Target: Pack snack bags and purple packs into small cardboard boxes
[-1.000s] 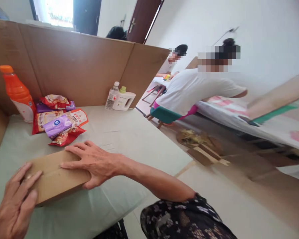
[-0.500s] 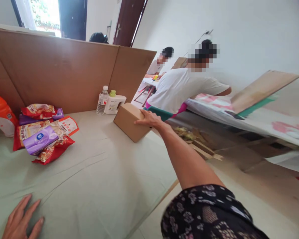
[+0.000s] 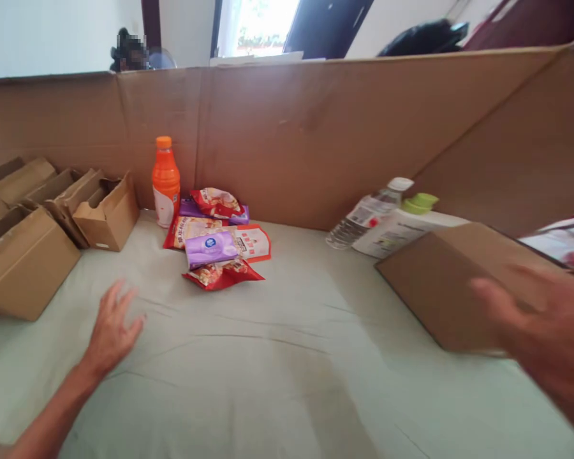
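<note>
— Where did we have the closed cardboard box (image 3: 442,287)?
— It sat on the table (image 3: 277,370) near the right edge, just in front of the clear water bottle (image 3: 366,213) and the white jug with the green cap (image 3: 402,226), which lay against the cardboard screen (image 3: 316,127).
— And our right hand (image 3: 550,338)?
— It was blurred, fingers spread open, in front of the box's near right corner; we could not tell whether it touched the box. It gripped nothing we could see.
— The left hand (image 3: 112,328)?
— Open, fingers spread, flat over the pale table cover near the left side, holding nothing.
— What lay beyond it?
— A pile of snack packets (image 3: 217,245) toward the back edge, a purple pack on top, and an orange drink bottle (image 3: 165,183) standing upright just beside them. Open cardboard boxes (image 3: 52,223) crowded the back left corner.
</note>
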The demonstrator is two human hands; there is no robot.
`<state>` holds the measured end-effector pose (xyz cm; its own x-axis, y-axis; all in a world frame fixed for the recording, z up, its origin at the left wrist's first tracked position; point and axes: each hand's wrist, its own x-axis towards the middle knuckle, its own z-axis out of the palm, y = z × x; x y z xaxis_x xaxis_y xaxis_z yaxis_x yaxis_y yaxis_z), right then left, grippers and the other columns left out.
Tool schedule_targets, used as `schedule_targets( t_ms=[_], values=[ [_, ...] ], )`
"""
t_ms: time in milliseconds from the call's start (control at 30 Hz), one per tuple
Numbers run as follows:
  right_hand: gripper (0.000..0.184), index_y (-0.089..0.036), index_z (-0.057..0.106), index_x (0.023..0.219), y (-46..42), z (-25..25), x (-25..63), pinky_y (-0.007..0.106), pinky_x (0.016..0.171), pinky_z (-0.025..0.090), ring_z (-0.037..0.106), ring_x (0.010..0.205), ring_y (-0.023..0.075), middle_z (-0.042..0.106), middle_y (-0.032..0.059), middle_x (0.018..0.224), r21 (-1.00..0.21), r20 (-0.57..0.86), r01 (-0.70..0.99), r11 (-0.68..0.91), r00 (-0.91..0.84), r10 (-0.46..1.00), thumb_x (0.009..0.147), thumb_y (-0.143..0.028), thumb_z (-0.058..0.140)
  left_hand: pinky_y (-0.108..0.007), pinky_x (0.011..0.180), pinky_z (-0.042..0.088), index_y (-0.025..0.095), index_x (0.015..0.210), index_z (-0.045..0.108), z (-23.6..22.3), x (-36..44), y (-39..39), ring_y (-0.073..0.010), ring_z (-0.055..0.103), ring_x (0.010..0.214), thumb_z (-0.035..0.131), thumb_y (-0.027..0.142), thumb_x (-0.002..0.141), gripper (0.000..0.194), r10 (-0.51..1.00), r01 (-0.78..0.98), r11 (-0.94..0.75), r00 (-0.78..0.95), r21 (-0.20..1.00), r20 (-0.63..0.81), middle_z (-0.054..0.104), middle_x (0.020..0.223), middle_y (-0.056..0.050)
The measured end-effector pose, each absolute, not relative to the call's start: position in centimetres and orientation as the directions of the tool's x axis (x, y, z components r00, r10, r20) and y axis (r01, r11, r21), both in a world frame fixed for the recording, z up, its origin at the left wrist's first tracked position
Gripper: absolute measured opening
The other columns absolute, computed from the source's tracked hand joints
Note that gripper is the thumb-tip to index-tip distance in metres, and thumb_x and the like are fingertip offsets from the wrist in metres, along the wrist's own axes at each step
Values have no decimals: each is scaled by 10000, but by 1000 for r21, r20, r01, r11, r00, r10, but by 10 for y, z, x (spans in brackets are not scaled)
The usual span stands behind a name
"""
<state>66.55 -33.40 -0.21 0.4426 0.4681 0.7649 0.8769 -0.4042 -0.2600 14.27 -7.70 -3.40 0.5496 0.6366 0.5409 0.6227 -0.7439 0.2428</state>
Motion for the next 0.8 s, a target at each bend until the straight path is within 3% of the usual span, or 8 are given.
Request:
schedule_targets(
  t_ms=[100,200,367,467,533,600,667,800],
  values=[
    [362,-217,716,998,-329,-54,589,623,971,510,621,1231,437,593,169,1420,-123,800,951,-284,264,538,965,-520,521,-607,1207,313,156,1416,497,8,143,-8,-378,368,1473,565,355,914,544,646,674,-695,431,252,629,435,1541,-215],
    [283,-208,722,1011,-326,-98,515,560,936,544,646,1207,376,597,184,1410,-159,700,965,-209,259,665,986,-405,520,-556,1239,268,137,1419,465,48,162,66,-355,324,1501,651,323,820,654,743,782,-543,278,305,609,475,1527,-185],
    [251,-229,735,1054,-337,-107,462,491,930,573,635,1240,318,590,156,1439,-265,582,949,-169,297,757,989,-350,525,-569,1140,397,57,979,658,80,186,124,-403,499,1340,584,314,831,306,839,794,-481,296,372,456,660,1285,-201],
    [246,-234,736,1059,-345,-84,465,484,936,587,649,1220,305,593,151,1435,-353,549,914,-197,373,748,988,-362,539,-542,1160,391,60,872,648,80,165,106,-342,549,1292,523,300,844,272,847,778,-490,319,392,425,662,1317,-174],
    [245,-239,731,1058,-343,-68,468,434,839,624,658,1208,300,586,150,1442,-444,494,866,-230,451,743,991,-374,538,-498,1168,396,81,923,665,73,136,76,-308,534,1324,516,314,835,290,840,761,-507,331,405,430,632,1400,-139],
    [247,-242,726,1063,-332,-54,472,397,773,633,664,1201,295,576,150,1451,-510,439,829,-229,480,760,993,-381,535,-412,1025,526,137,1099,681,61,101,38,-282,580,1286,521,416,863,400,836,738,-527,362,421,413,649,1399,-82],
    [248,-240,718,1086,-309,-42,477,432,869,615,655,1217,296,564,153,1461,-520,434,835,-177,437,788,985,-384,543,-343,947,561,258,1235,671,47,68,-3,-254,608,1272,558,496,888,436,812,692,-576,421,435,405,660,1385,-1],
    [434,-235,601,1343,-237,-18,490,544,1124,443,495,1401,327,455,164,1558,-419,468,907,-32,246,849,936,-386,590,-307,1160,426,361,1292,635,31,34,-71,-174,626,1267,555,358,963,338,617,476,-786,642,395,455,666,1364,67]
  ],
)
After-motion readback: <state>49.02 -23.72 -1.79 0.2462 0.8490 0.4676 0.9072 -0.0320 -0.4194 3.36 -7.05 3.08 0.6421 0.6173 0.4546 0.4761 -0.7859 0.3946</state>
